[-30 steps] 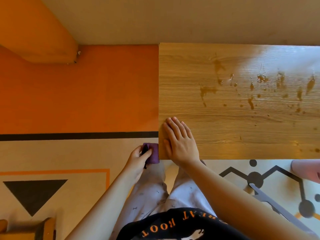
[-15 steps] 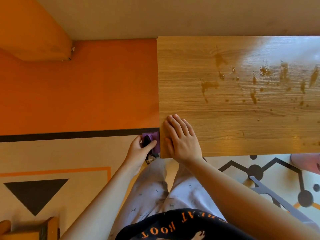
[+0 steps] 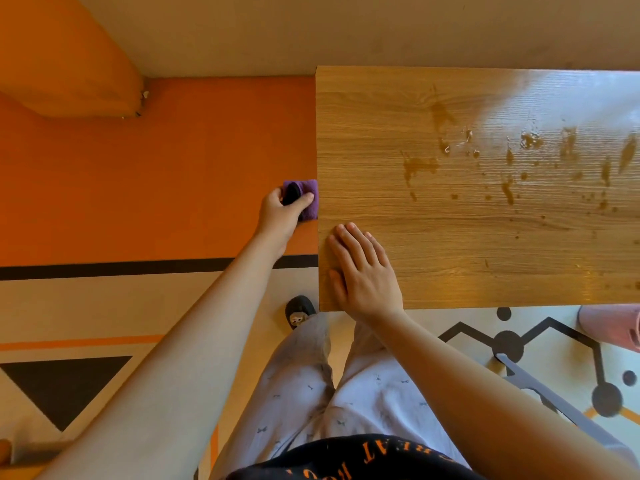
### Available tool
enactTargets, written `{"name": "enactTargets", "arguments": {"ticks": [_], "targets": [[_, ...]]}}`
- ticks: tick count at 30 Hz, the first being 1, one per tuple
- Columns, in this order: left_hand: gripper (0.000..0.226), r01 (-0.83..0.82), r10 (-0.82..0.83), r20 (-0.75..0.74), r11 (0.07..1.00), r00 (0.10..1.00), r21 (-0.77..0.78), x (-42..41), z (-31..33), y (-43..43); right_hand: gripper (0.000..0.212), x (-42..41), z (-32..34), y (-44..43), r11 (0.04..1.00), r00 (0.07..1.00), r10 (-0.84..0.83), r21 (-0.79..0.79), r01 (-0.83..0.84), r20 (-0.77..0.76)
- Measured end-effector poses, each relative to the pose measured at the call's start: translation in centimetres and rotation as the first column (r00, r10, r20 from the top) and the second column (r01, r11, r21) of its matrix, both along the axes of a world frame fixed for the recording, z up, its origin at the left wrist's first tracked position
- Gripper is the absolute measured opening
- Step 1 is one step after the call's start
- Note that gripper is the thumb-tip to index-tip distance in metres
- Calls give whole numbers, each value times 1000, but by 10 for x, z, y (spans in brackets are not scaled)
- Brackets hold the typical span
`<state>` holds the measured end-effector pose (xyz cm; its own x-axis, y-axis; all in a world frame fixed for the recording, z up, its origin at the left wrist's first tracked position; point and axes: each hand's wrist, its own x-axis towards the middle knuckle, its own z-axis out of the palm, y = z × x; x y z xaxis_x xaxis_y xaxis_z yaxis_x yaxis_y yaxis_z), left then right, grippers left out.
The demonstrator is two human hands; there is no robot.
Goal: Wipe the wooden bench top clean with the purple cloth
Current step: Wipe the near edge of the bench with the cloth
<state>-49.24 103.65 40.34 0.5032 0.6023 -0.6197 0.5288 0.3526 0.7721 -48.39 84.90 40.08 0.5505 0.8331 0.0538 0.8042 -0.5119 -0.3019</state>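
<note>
Bench top (image 3: 478, 216) adjoins purple cloth (image 3: 310, 204) (gripped by left hand (image 3: 281, 216)).

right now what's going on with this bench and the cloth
A person stands at the left end of the wooden bench top. Their left hand grips a folded purple cloth right beside the top's left edge, off the surface itself. Their right hand rests flat on the near left corner. Brown splashes are spread across the middle and right of the top, none wiped yet.
</note>
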Motion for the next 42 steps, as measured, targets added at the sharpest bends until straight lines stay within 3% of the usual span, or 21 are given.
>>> {"name": "enactTargets", "arguments": {"ticks": [5, 10, 14, 18, 26, 30, 35, 42], "targets": [[37, 1, -3, -32, 999, 999, -48, -29, 4, -22, 50, 3, 4, 0, 999, 999, 0, -43, -2, -33], [41, 67, -70, -94, 997, 993, -41, -65, 2, -39, 52, 10, 10, 10, 998, 985, -66, 14, 69, -161], [34, 64, -66, -84, 997, 994, -30, -55, 0, -33, 60, 44, 11, 34, 992, 991, -123, -12, 122, -59], [29, 24, -23, -39, 1000, 999, 10, -24, 5, -19, 56, 82, 6, 58, 979, 978, -197, -64, 193, -63], [34, -63, 61, 24, 995, 998, 75, 52, 5, 30, 57, 78, 2, 62, 973, 975, -220, -83, 217, -35], [33, -10, 9, 17, 997, 1000, 72, 46, 7, 31, 57, 79, 1, 62, 971, 974, -225, -90, 221, -37], [21, 210, -209, -13, 976, 978, 60, 5, 17, 19, 58, 81, 1, 63, 969, 973, -230, -98, 226, -35], [23, 86, -87, 24, 996, 996, 26, 36, 8, 34, 58, 81, 2, 65, 970, 972, -231, -91, 227, -39]]}}
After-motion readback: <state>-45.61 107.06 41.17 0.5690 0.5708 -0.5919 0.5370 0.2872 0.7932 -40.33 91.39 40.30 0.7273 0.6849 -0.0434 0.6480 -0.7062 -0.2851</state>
